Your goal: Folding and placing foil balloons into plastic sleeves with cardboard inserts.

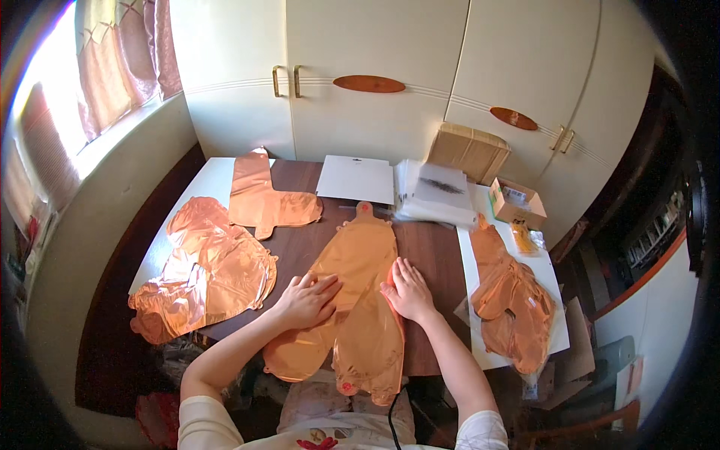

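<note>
A flat, uninflated copper-coloured foil balloon (pixel 360 262) lies lengthwise on the dark brown table before me, its near end reaching over the front edge. Part of it is folded over, and small tabs stick out at its ends. My left hand (pixel 309 300) rests on the balloon's left side, fingers stretched toward the middle. Along its right edge lies my right hand (pixel 410 290), fingers extended and pointing away from me. Neither hand grips anything.
More foil balloons (pixel 210 262) lie crumpled at the left, with a flatter one (pixel 262 196) behind. Another balloon pile (pixel 514 300) sits at the right. At the back are a white card (pixel 355 178), clear plastic bags (pixel 442 195), a cardboard box (pixel 469 150) and a small open box (pixel 519 202).
</note>
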Demonstrator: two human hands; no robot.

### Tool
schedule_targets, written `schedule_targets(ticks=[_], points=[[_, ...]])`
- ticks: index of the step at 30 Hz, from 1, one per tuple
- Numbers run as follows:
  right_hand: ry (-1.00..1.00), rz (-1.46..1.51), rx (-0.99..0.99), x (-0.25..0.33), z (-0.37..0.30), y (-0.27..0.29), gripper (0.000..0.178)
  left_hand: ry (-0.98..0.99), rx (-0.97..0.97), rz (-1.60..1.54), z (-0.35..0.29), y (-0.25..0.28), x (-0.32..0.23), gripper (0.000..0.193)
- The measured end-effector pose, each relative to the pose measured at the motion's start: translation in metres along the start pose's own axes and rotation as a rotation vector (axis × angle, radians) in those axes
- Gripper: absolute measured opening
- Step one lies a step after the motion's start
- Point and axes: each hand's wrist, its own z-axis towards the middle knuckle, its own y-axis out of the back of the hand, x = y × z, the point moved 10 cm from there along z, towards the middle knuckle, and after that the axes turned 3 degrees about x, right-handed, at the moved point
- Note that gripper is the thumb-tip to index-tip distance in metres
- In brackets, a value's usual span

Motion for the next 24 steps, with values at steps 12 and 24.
schedule_targets(ticks=[12,24], points=[[0.002,-0.062,0.063,0.015,-0.002,-0.009,0.083,0.06,0.185,-0.027,-0.007,-0.003,0.003,0.055],[0.044,-0.158,0.125,0.037,-0.006,-0.017,0.086,0.036,0.085,0.01,-0.008,0.001,0.004,0.054]])
